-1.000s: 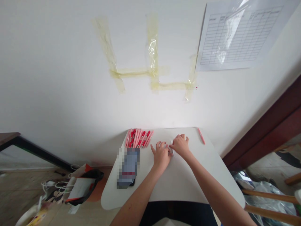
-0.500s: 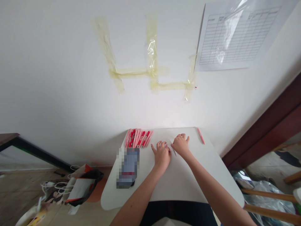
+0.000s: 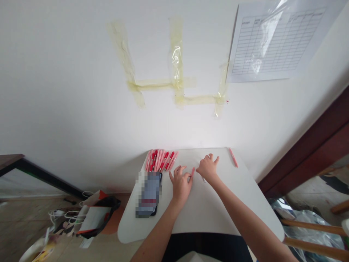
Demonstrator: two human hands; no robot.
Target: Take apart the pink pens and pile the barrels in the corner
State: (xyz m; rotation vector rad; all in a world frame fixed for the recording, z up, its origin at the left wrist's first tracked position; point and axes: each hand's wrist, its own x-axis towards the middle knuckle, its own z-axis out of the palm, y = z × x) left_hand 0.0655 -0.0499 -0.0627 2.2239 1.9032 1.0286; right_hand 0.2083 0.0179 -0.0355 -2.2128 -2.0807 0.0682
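White wall [image 3: 81,91], seen from above, carrying strips of yellowed tape [image 3: 177,82] in a rough H-like pattern and, upper right, a printed grid sheet [image 3: 275,42] under clear plastic. Dark red door frame [image 3: 308,153] at right; wooden chair rails [image 3: 311,227] and a crumpled plastic bag [image 3: 308,229] below it. Lower left, on a tan floor [image 3: 24,218]: a paper shopping bag [image 3: 94,220] with white cables [image 3: 68,216] beside it.

Item: white table [image 3: 207,218] with rounded corners, pushed against the wall. Item: a row of pink-and-red pens [image 3: 160,160], laid side by side, slanted, along the far edge. Item: one pink pen [image 3: 233,157], lying alone near the far right corner. Item: a flat dark oblong [image 3: 148,194], pixelated, just below the row of pens.

Left hand [image 3: 180,185] and right hand [image 3: 208,169]: both low over the table, mid-surface, fingers spread, close together but apart. A small pink tip [image 3: 192,171] shows at the left hand's fingers; a small pale tip [image 3: 203,179] shows just below the right hand. Whether these are one object, or whether either hand grips it, cannot be told.
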